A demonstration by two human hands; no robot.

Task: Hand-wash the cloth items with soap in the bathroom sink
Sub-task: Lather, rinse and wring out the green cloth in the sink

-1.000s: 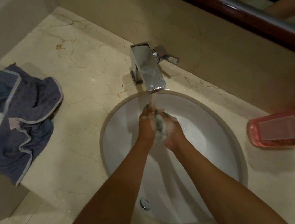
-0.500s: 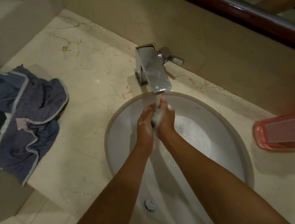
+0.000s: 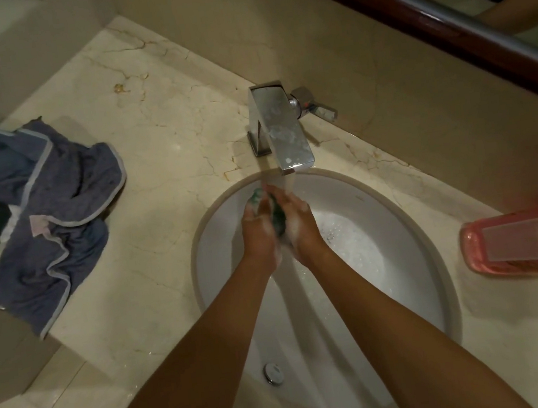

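Left hand [image 3: 257, 229] and right hand [image 3: 299, 224] clamp a soapy green cloth [image 3: 276, 216] between curled fingers under the faucet [image 3: 281, 134], rinsing into the sink [image 3: 398, 221]. Blue garment [image 3: 48, 210] waits at the counter's left edge.

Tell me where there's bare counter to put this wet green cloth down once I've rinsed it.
The widest bare marble lies between the blue garment and the faucet, running down to the sink rim's left edge. A narrower strip sits between the sink rim and the pink bottle. The basin is crowded: both hands hold the cloth under the water.
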